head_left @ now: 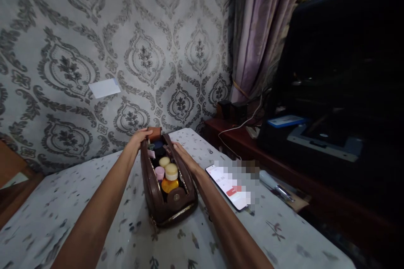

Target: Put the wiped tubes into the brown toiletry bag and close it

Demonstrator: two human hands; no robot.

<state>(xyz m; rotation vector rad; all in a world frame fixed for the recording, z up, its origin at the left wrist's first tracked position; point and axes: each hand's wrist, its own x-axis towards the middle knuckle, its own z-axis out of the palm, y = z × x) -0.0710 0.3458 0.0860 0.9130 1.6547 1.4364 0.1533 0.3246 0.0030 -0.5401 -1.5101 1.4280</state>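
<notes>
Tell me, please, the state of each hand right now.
Left hand: at the far end of the open, brown leather-look bag; grip cannot be told.
Right hand: on the bag's right side; grip cannot be told.

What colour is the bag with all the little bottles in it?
The bag is dark brown; the head view shows it best.

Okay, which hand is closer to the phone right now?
Right. The right hand is at the right side of the open bag, the side facing the phone; the left hand is across at its far left corner.
</notes>
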